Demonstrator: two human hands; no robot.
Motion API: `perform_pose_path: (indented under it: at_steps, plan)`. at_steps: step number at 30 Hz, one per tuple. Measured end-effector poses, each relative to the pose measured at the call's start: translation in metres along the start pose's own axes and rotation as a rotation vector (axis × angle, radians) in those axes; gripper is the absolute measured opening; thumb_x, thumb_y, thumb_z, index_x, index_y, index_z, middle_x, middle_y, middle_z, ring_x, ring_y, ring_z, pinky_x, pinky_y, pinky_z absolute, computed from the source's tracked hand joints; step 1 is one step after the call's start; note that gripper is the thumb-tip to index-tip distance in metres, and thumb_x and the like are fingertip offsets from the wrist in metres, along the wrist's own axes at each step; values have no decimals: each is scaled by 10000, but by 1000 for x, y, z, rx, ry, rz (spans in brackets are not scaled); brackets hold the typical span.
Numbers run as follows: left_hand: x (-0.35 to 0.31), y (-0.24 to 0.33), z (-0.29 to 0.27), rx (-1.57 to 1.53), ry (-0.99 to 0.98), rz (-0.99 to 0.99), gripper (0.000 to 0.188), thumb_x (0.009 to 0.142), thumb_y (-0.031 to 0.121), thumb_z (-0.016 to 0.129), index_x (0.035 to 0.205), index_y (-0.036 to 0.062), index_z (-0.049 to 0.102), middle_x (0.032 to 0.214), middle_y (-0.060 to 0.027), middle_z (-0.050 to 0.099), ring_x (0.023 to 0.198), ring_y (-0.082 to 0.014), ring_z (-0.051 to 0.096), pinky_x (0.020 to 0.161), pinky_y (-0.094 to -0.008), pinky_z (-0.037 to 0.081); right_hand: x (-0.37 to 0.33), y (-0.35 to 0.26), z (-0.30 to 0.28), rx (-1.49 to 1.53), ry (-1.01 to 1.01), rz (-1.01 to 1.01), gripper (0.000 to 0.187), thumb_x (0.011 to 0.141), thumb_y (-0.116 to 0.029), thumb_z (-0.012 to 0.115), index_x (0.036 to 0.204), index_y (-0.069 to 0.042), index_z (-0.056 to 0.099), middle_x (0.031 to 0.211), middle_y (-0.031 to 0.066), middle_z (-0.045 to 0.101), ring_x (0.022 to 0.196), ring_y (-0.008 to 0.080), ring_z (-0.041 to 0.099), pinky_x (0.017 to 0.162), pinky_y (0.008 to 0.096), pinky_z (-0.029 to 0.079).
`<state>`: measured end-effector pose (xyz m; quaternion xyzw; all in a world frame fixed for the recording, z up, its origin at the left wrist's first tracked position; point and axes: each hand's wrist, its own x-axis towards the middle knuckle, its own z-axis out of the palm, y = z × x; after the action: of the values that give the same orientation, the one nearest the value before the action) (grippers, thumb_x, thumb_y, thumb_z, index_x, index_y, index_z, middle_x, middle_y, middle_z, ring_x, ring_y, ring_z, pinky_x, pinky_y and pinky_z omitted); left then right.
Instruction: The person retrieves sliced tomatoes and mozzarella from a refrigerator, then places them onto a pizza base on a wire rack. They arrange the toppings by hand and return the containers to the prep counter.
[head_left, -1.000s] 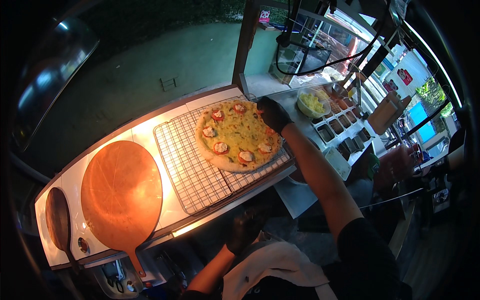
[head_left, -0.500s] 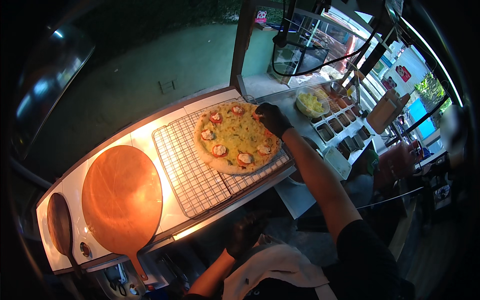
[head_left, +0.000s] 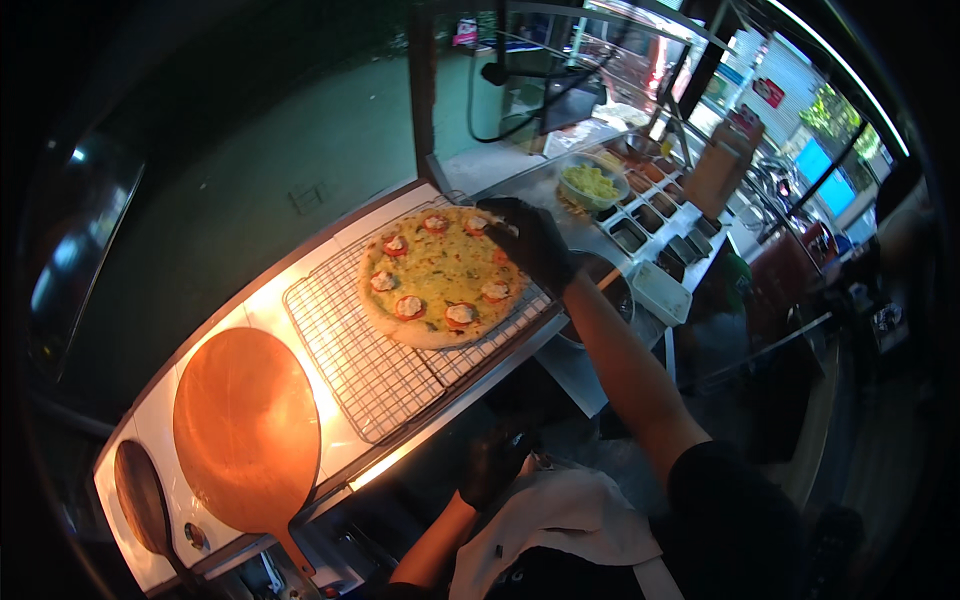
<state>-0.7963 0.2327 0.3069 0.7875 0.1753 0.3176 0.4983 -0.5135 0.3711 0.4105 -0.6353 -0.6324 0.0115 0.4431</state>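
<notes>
A round pizza (head_left: 440, 275) with melted yellow cheese lies on a wire cooling rack (head_left: 350, 340). Tomato slices topped with white dollops form a ring near its crust. Over the pizza's far right edge is my right hand (head_left: 535, 245), in a black glove. Its fingers are bunched in a pinch beside a topping; whatever is between them is hidden. My left hand (head_left: 495, 468), also black-gloved, is held low in front of the beige apron (head_left: 560, 510). Its fingers look curled in the shadow, and a small pale glint shows at them.
Left of the rack, a round pizza peel (head_left: 248, 430) and a smaller dark paddle (head_left: 145, 495) lie on the white tiled counter. To the right are a bowl of chopped greens (head_left: 590, 185), several metal topping tins (head_left: 630, 235) and a pale rectangular container (head_left: 660, 293).
The view has shifted, so the pizza and rack appear further left. My right hand has drawn back slightly from the rim, baring a topping it covered. The left hand stays low.
</notes>
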Motion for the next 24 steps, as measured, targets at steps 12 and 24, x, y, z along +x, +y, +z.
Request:
perform_pose_path:
  at_steps: [12,24]
  plan:
    - [80,75,112,-289,-786,-83,327,995,48,665,1320,9,677,1196,-128,727,1037,-177,693,911,-317,552,-328,-117,-289,533,-194,2,259,937,-22,720,1187,44,717,1187,121,725,1113,217,693,957,380,562]
    - [144,41,389,-562,-533,-393,342,1028,29,623,1367,-18,634,1264,-86,701,1177,-154,641,1047,-302,495,-374,319,-323,449,410,867,236,947,-99,718,1140,31,757,1049,103,783,975,144,719,927,306,563]
